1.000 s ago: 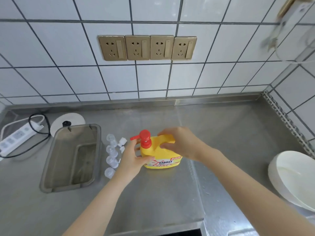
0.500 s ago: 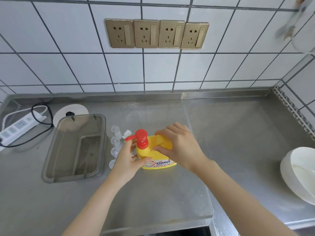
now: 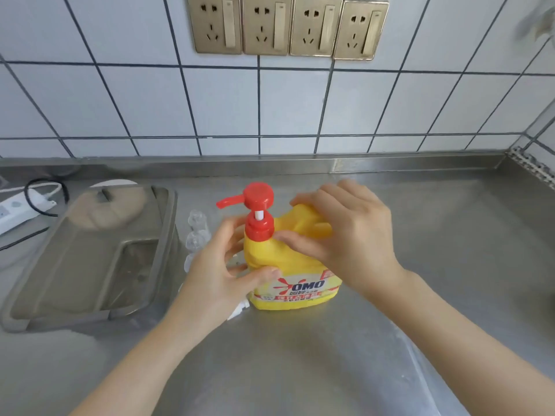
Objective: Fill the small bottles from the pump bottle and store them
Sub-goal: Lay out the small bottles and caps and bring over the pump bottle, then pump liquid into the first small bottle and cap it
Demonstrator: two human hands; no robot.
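We are seeing a smooth yellow pump bottle (image 3: 295,265) | left hand (image 3: 220,273) is wrapping its side | right hand (image 3: 350,235) is gripping its handle.

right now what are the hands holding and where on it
Both hold the yellow pump bottle. The left hand grips its side below the red pump; the right hand wraps over its handle.

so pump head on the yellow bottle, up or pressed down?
Up: the pump head sits raised, white stem exposed above the red collar.
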